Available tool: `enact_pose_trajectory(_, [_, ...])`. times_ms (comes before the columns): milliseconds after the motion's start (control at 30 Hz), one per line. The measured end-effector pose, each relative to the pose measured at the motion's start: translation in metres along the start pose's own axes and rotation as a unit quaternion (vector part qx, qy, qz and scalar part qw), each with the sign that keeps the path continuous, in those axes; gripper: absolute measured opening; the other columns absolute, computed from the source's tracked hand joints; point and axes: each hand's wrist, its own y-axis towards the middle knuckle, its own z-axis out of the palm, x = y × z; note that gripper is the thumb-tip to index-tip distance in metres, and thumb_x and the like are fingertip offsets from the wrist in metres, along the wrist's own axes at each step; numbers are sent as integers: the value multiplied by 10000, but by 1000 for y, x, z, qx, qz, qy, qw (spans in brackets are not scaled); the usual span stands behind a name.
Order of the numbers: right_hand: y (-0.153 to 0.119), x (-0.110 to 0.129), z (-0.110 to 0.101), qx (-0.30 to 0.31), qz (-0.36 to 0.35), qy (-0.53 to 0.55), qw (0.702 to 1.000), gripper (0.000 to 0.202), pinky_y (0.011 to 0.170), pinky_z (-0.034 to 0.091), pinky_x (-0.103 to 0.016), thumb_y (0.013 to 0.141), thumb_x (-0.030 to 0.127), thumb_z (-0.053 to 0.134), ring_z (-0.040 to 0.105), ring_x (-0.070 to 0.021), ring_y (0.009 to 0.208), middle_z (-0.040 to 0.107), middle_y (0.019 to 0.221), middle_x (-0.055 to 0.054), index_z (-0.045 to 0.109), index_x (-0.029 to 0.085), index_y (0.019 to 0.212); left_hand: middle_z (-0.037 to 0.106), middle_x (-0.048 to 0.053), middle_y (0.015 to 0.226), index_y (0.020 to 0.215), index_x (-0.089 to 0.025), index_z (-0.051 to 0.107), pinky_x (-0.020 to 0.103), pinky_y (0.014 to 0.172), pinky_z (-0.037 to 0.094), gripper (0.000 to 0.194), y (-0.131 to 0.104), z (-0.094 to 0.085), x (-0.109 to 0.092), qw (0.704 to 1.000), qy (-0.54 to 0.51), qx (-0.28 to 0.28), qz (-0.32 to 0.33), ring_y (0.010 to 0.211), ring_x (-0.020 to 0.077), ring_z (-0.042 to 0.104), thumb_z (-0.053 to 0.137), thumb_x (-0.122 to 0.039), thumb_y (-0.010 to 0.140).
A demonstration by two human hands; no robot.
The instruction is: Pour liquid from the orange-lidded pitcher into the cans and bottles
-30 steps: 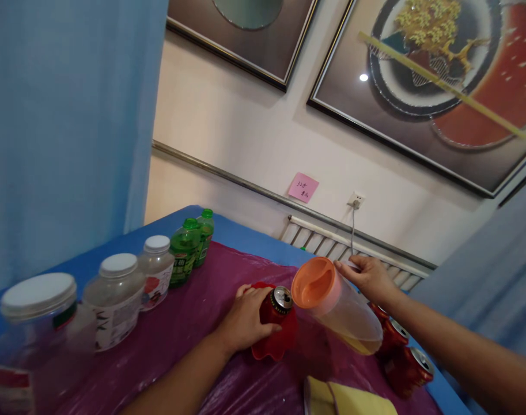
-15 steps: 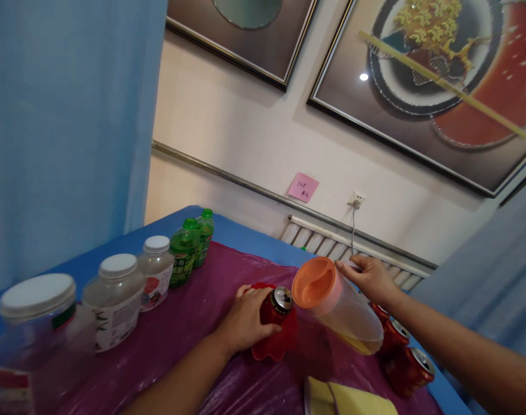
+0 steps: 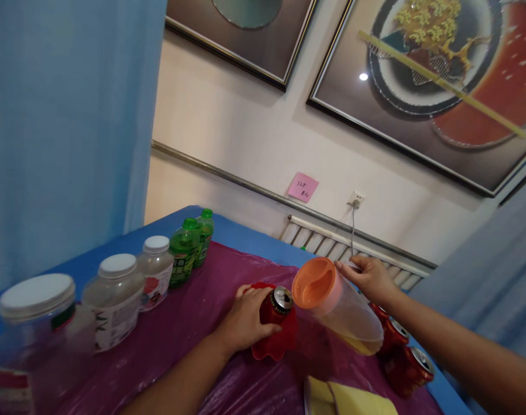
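The left hand (image 3: 244,320) gripped a can (image 3: 272,312), a dish (image 3: 275,346) below its fingers; the right hand (image 3: 370,279) grasped a jug (image 3: 339,305) holding yellowish liquid (image 3: 361,345).

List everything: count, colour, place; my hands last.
Held can: one, red, centre
Dish: one, red, by can
Pitcher: one, clear, orange lid, right of can
Other cans: three, red, right
Cloth: one, yellow, front
Jars: three, clear, white lids, left
Bottles: two, green, beyond jars
Sheet: one, purple, over table
Table: one, blue, centre
Curtains: two, blue, both sides
Pictures: two, multicoloured, wall
Strip: one, yellow, across right picture
Note: one, pink, wall
Socket: one, white, wall
Pipe: one, grey, wall
Radiator: one, white, below pipe
Left hand: one, around can
Right hand: one, on pitcher
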Motion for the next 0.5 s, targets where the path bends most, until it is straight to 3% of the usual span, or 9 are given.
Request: enact_pose_trajectory(500, [-1, 0, -1, -3, -13, -6, 1000, 552, 472, 165, -273, 834, 603, 569, 223, -93, 499, 206, 547, 67, 237, 251, 570, 690, 67, 1299, 1248, -277, 601, 512, 1148, 252, 690, 0, -1, -2, 1000, 4, 3, -2, 1238, 327, 586, 859, -377, 616])
